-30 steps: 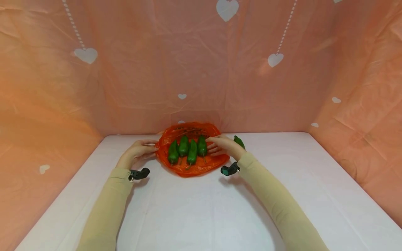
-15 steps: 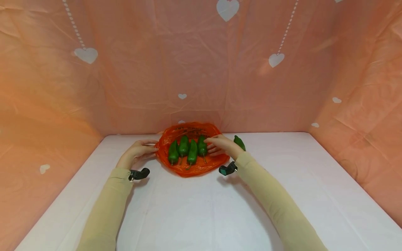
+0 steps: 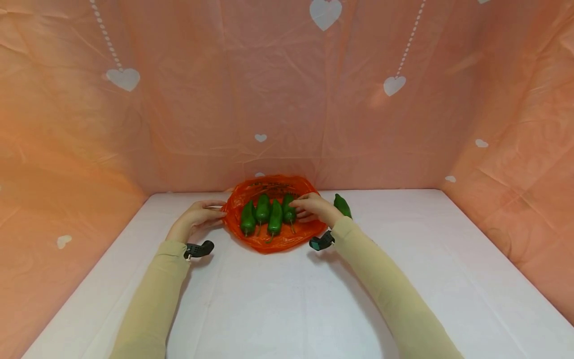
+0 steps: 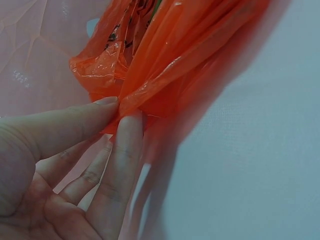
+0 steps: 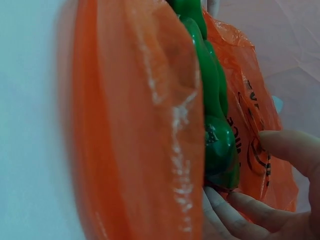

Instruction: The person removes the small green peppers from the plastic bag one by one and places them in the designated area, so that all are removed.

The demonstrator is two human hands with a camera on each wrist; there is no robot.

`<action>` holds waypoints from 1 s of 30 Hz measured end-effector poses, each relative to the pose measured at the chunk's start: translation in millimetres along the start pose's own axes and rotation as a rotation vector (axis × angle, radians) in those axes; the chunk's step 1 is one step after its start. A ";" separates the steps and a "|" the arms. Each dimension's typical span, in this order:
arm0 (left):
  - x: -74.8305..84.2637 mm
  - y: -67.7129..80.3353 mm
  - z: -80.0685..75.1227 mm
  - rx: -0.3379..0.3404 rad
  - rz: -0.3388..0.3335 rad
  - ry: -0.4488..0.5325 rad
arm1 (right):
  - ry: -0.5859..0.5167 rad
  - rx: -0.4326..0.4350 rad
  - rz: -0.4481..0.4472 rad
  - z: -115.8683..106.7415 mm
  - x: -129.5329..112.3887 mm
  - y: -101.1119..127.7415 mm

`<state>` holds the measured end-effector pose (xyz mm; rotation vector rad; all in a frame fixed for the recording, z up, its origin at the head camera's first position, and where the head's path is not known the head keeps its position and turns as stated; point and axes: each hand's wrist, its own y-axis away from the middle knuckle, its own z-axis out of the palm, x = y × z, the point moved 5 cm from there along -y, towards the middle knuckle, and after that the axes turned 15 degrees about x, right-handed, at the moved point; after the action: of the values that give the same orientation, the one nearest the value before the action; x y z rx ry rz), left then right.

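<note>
An orange plastic bag (image 3: 273, 238) lies spread at the back of the white table (image 3: 287, 299), with several green peppers (image 3: 262, 209) side by side on it. My left hand (image 3: 218, 212) pinches the bag's left edge; the left wrist view shows the bag (image 4: 170, 60) bunched between the thumb and forefinger of that hand (image 4: 121, 107). My right hand (image 3: 298, 206) reaches over the bag's right part to the rightmost pepper (image 3: 288, 209). In the right wrist view, the fingers of that hand (image 5: 235, 167) touch the pepper's (image 5: 220, 145) end while the thumb stays apart from it.
One more green pepper (image 3: 342, 205) lies on the bare table just right of my right hand. Pink cloth with white hearts (image 3: 392, 85) walls in the back and both sides. A small black camera sits on each wrist (image 3: 199, 248).
My right hand and forearm have shifted slightly left, further over the bag toward the rightmost pepper. The left hand, the bag and the peppers have stayed put.
</note>
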<state>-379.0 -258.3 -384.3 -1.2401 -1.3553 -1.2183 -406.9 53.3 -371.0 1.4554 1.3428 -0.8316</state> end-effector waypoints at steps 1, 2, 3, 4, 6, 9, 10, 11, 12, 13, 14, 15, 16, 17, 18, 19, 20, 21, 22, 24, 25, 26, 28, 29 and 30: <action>-0.1 -0.2 -0.4 0.010 0.001 -0.004 | 0.000 0.000 -0.002 0.2 0.2 -0.6; 0.0 -0.4 -0.7 0.017 0.005 -0.014 | 0.002 0.000 -0.007 0.5 0.3 -1.3; 0.0 -0.6 -0.9 0.019 0.007 -0.016 | -0.001 0.001 -0.009 0.8 0.7 -2.4; 0.1 -0.8 -1.0 0.017 0.010 -0.018 | -0.001 0.001 -0.012 1.0 1.1 -2.8; 0.0 -1.4 -1.2 0.012 0.010 -0.021 | -0.005 0.002 -0.012 1.8 2.0 -3.5; -0.1 -1.8 -0.7 -0.008 0.006 -0.008 | -0.015 0.005 -0.010 2.6 3.2 -3.7; -0.2 -2.0 -0.5 -0.012 0.005 -0.008 | -0.017 0.007 -0.008 2.9 3.3 -2.9; -0.6 -2.2 -0.2 -0.018 0.002 -0.005 | -0.020 0.011 -0.005 3.1 3.3 -2.3; -0.9 -2.6 -0.1 -0.019 0.001 -0.004 | -0.022 0.016 -0.004 3.1 3.4 -1.9; -1.3 -3.0 0.1 -0.025 -0.004 0.004 | -0.022 0.021 -0.003 3.2 3.6 -1.6; -1.9 -3.4 0.3 -0.030 -0.010 0.011 | -0.023 0.025 -0.001 3.4 3.6 -1.4; -2.3 -3.8 0.1 -0.028 -0.013 0.015 | -0.029 0.030 0.002 3.7 3.5 -0.8; -2.7 -4.3 -0.1 -0.018 -0.017 0.020 | -0.033 0.034 0.004 4.0 3.3 -0.3; -3.1 -4.8 -0.2 -0.019 -0.018 0.025 | -0.038 0.038 0.004 4.2 3.2 -0.2; -3.2 -5.2 -0.3 -0.016 -0.018 0.029 | -0.044 0.040 0.004 4.5 3.1 0.0; -3.3 -5.6 -0.4 -0.014 -0.018 0.031 | -0.050 0.042 0.005 4.9 3.0 0.2; -3.2 -6.0 -0.5 -0.009 -0.017 0.032 | -0.056 0.043 0.006 5.2 2.9 0.4; -3.0 -6.4 -0.6 -0.007 -0.014 0.030 | -0.061 0.045 0.005 5.5 2.8 0.3; -2.8 -6.6 -0.7 -0.006 -0.011 0.024 | -0.062 0.047 0.003 5.7 3.0 0.1; -2.6 -6.9 -1.1 -0.003 -0.010 0.018 | -0.063 0.050 0.001 6.1 3.4 -0.6; -2.5 -7.0 -1.4 0.002 -0.012 0.013 | -0.060 0.053 0.000 6.2 3.7 -0.9; -2.5 -7.0 -1.7 0.004 -0.012 0.006 | -0.057 0.056 0.000 6.3 3.8 -1.1; -2.5 -7.1 -2.1 0.010 -0.016 -0.007 | -0.055 0.060 0.003 6.5 3.9 -1.1; -2.6 -7.2 -2.2 0.016 -0.019 -0.011 | -0.054 0.062 0.004 6.6 3.9 -1.2; -2.6 -7.3 -2.2 0.018 -0.020 -0.020 | -0.054 0.063 0.005 6.7 3.8 -1.2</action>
<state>-386.0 -260.7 -387.3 -1.2315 -1.3933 -1.2077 -406.6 48.2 -376.9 1.4739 1.2824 -0.9117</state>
